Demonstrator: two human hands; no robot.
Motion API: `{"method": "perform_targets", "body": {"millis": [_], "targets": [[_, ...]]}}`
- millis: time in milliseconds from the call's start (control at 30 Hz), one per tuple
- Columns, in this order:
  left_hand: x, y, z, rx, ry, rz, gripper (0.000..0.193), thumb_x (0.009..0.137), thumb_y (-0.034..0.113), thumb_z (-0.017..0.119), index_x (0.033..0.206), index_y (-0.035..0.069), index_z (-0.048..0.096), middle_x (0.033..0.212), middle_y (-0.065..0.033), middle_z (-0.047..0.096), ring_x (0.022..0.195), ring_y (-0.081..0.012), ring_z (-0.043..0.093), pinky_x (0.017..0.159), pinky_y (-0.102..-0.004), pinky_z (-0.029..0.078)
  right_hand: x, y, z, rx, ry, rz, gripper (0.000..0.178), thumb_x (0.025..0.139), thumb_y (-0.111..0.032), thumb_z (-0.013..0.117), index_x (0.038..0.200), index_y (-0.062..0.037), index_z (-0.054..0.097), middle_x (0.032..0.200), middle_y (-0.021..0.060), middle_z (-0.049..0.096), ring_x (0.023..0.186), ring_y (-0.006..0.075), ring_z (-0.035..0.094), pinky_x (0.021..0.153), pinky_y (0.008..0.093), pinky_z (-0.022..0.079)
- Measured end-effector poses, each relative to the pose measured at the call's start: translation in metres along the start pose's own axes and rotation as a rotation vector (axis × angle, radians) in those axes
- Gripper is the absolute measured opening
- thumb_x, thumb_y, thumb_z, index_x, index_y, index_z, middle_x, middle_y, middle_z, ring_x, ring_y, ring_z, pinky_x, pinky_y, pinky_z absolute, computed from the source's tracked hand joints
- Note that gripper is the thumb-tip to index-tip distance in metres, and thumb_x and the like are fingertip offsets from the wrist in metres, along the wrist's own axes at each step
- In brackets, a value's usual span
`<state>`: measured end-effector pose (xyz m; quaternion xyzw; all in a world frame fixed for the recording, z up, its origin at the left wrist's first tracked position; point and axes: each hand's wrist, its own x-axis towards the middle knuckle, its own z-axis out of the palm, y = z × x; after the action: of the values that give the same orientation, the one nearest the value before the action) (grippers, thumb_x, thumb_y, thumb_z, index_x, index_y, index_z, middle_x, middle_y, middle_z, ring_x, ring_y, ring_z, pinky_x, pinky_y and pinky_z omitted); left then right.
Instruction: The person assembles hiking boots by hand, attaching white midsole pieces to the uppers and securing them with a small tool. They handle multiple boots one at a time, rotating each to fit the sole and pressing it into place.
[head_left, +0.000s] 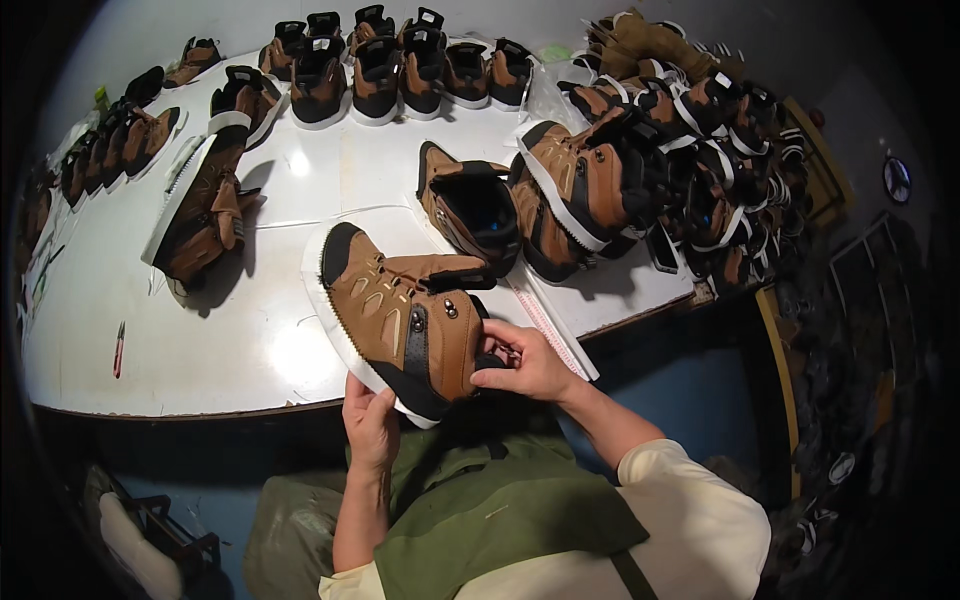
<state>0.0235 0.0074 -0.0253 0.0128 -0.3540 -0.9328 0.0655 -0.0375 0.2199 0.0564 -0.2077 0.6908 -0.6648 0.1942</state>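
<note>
A brown and black hiking boot upper (400,315) with a white strip round its bottom edge is held on its side over the table's front edge, toe pointing up and left. My left hand (371,420) grips the white strip near the heel, thumb on top. My right hand (525,362) is closed on the collar, its fingertips tucked inside the opening. Just beyond the held boot, another boot upper (470,205) stands with its opening toward me. A further boot upper (580,185) leans beside it, at the right.
Boots (375,75) stand in rows at the back of the white table (200,350). A large heap of boots (715,170) fills the right side. One boot (200,200) lies tilted at left. A small red-handled tool (119,350) lies front left; a ruler (550,325) lies at right.
</note>
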Motion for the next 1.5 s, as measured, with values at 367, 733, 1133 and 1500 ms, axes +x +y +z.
{"method": "perform_targets", "body": {"millis": [367,733,1133,1500], "targets": [[0.008,0.004,0.002,0.001,-0.012,0.017,0.057,0.088,-0.003,0.050,0.142,-0.003,0.034,0.121,-0.0100,0.056,0.106,-0.0158,0.057,0.093,-0.0293,0.046,-0.001,0.015,-0.014,0.046,0.010,0.058,0.055,0.091,-0.015,0.064,0.137,0.0063,0.044,0.099,0.0018,0.059,0.087,0.0060,0.052,0.078,0.0204,0.042],[0.003,0.003,0.001,0.036,-0.037,-0.004,0.056,0.089,-0.003,0.046,0.143,-0.005,0.033,0.132,-0.0114,0.052,0.116,-0.0171,0.053,0.101,-0.0309,0.040,-0.002,0.007,-0.001,-0.138,0.087,-0.007,0.050,0.074,-0.015,0.083,0.112,-0.0020,0.055,0.075,-0.0084,0.043,0.065,0.0011,0.033,0.059,0.0167,0.030],[-0.001,-0.003,-0.009,0.150,-0.077,0.033,0.053,0.093,0.000,0.046,0.144,-0.004,0.033,0.133,-0.0107,0.050,0.118,-0.0169,0.051,0.102,-0.0314,0.038,-0.006,0.003,0.004,-0.359,0.021,-0.172,0.050,0.074,-0.004,0.082,0.109,0.0006,0.047,0.094,0.0097,0.067,0.086,0.0110,0.064,0.072,0.0241,0.051],[0.001,-0.010,-0.007,0.191,-0.032,0.058,0.050,0.093,-0.001,0.049,0.141,-0.005,0.036,0.132,-0.0107,0.052,0.114,-0.0154,0.054,0.097,-0.0287,0.043,-0.013,0.015,0.003,-0.250,0.035,-0.029,0.056,0.074,-0.003,0.082,0.116,-0.0018,0.045,0.105,0.0098,0.066,0.097,0.0129,0.063,0.083,0.0259,0.049]]}}
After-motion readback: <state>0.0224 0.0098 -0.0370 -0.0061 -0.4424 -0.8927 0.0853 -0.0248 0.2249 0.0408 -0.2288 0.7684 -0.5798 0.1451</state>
